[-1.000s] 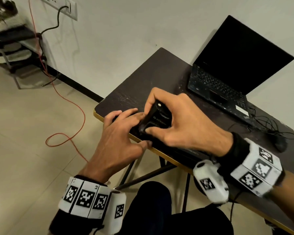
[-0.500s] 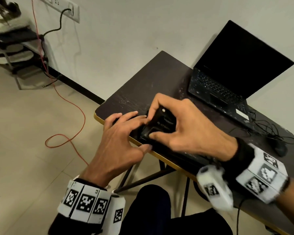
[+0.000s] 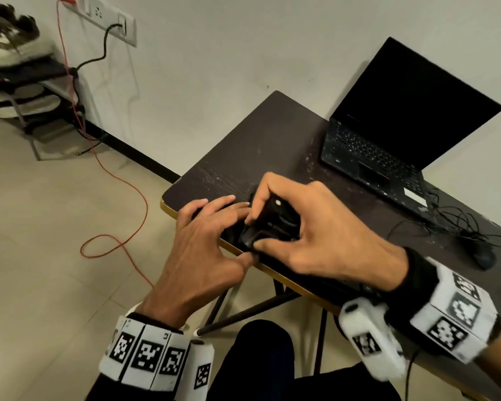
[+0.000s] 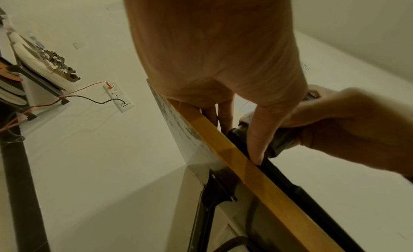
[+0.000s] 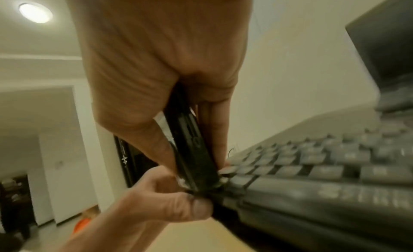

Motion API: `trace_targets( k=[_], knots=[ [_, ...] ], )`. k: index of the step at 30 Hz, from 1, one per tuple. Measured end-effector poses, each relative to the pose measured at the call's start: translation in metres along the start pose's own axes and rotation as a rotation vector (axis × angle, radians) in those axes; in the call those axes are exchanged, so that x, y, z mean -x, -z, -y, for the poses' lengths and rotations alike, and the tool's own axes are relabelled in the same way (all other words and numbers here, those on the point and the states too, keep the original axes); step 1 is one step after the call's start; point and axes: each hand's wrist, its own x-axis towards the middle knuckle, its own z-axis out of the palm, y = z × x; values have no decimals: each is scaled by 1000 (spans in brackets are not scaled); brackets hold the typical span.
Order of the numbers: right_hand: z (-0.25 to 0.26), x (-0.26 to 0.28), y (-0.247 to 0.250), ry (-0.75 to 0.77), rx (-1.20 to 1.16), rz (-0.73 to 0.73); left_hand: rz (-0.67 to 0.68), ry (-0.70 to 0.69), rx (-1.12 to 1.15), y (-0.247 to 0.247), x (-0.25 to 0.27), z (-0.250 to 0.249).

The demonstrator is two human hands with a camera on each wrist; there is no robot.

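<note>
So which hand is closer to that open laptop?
Right. The right hand, gripping a black object, is just in front of the laptop; the left hand holds the keyboard by the table corner, farther away.

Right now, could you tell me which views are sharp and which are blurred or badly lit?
Head view: mostly sharp, only the right wrist band smeared. Left wrist view: dim, yellowish, the left hand soft near the lens. Right wrist view: keyboard and laptop motion-blurred, ceiling lamp blown out.
</note>
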Motion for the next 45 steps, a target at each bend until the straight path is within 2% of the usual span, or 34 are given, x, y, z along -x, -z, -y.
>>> trace_targets(
  k=[2,5,9,14,18,22,25,28,32,37,43,45],
  knots=[
    [-6,0,0,-40,-18,-19,12,21,4,-1,1,0],
    [-24,-8,13,-181,-38,-109,-1,44,-1,0,2,-1],
    [-8,1,3,-59,-102,-17,-97,-22,23,0,1,-11],
    [-32,-19,19,-194,16,-137,-55,37,30,-5,1,-3],
    [-19,-8,6,-65,-11,-4,-103,-3,44,-4,2,-5],
    [-53,-33,24,-269,59,-157,-38,31,18,-5,2,-2],
    [-71,-44,32,-321,61,-169,-23,30,11,-5,2,-2],
    [-62,-42,32,-306,44,-135,-30,30,4,-7,1,0],
    [-42,-33,17,-144,62,-4,-48,20,10,-6,1,0],
    [-53,-47,34,-283,73,-125,-39,11,5,-6,2,-2],
    [-3,25,9,-153,-14,31,-65,1,-4,-8,2,-1],
    [-1,35,8,-137,-4,28,-55,-8,-10,-8,2,0]
  ],
)
